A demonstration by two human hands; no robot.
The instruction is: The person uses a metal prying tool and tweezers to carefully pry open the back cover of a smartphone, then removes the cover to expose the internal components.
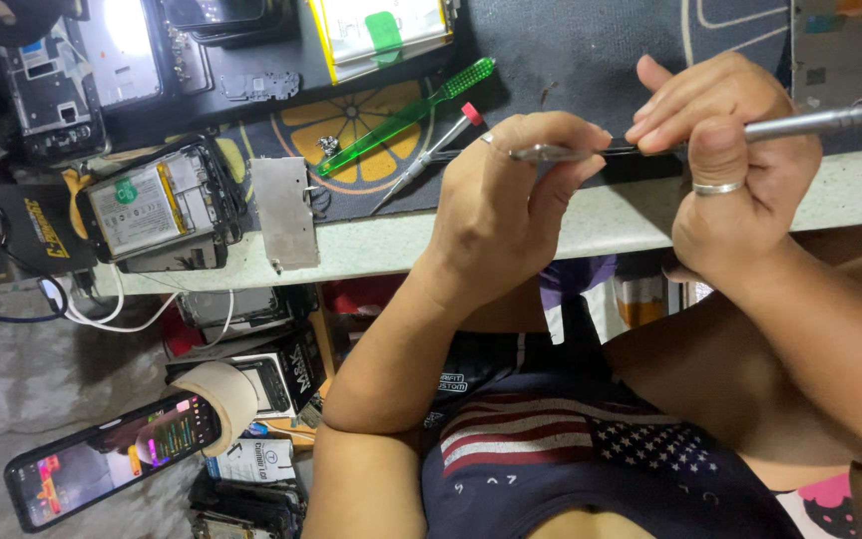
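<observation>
Right, both hands sit in the upper middle-right of the frame, over the pale table edge [611, 215]. The left hand [496, 215] is curled, fingers pinched on the flat tip end of a thin metal tool [591, 152]. The right hand [735, 165] is clenched round the same tool's round silver handle [830, 120], which runs off to the right edge; a silver ring [718, 187] shows on one finger. The tool lies roughly level between the two hands, above the dark work mat [591, 50].

Upper centre: green toothbrush [406, 115] lying slantwise on the orange-slice print of the mat, tweezers with a red tip [426, 155] just beside it, a few small screws [328, 146] near the brush handle. Left of those, a grey metal plate [286, 212] at the table edge, and an opened phone with battery showing [157, 210] just beside it. Upper left: more phone frames [52, 95], partly blurred by glare. Lower left: a lit phone [112, 461] well apart from the hands, boxes [276, 374] stacked near it.
</observation>
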